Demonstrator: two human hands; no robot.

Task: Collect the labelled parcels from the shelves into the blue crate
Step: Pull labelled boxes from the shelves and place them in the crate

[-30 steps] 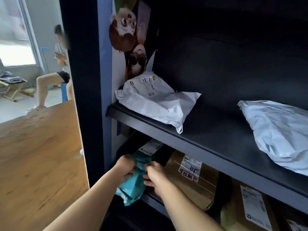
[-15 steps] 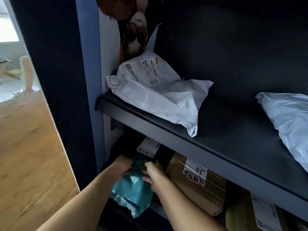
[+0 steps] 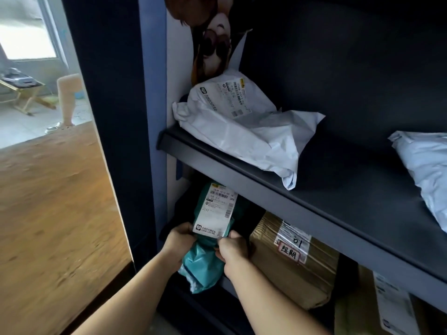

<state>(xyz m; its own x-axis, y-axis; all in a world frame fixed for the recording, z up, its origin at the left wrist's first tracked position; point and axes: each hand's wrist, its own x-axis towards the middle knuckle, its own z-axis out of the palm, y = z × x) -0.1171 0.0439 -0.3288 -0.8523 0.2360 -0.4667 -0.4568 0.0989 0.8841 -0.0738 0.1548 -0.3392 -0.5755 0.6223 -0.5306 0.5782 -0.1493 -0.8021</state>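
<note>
wooden surface (image 3: 53,213): far left of both hands, outside the shelf unit, blurred grain.
bystander's leg (image 3: 69,97): up and far left of the hands, beyond the wooden surface, on a pale tiled floor; only the bare lower leg shows.
shelf upright (image 3: 152,93): pale blue post just left of and above the left hand, dark panel beside it.
left hand (image 3: 180,240): fingers curled closed on the left edge of the teal parcel, thumb on top near the label's lower corner; forearm comes in from the bottom left.
teal parcel (image 3: 205,262): soft teal mailer held between the two hands at the front left end of the lower shelf; upper part tilts back under the shelf board, lower end hangs past the shelf's front edge below the hands.
label (image 3: 216,210): white shipping label on the teal parcel's face, just above both hands, barcode along its right side; print too small to read.
right hand (image 3: 233,246): closed on the teal parcel's right edge, fingertips pinching at the label's bottom edge; knuckles just beside the brown box.
white mailer (image 3: 242,124): crumpled, on the upper shelf above the hands, labelled face up, one corner drooping toward the front lip.
upper shelf (image 3: 314,209): dark board running above and to the right of the hands.
brown box (image 3: 290,259): taped carton on the lower shelf immediately right of the right hand, white label and a red-bordered sticker with handwriting.
second white mailer (image 3: 425,170): upper shelf, far right of the hands, cut by the frame edge.
yellowish carton (image 3: 387,308): lower shelf, far right and lower than the hands, white label, partly cropped.
</note>
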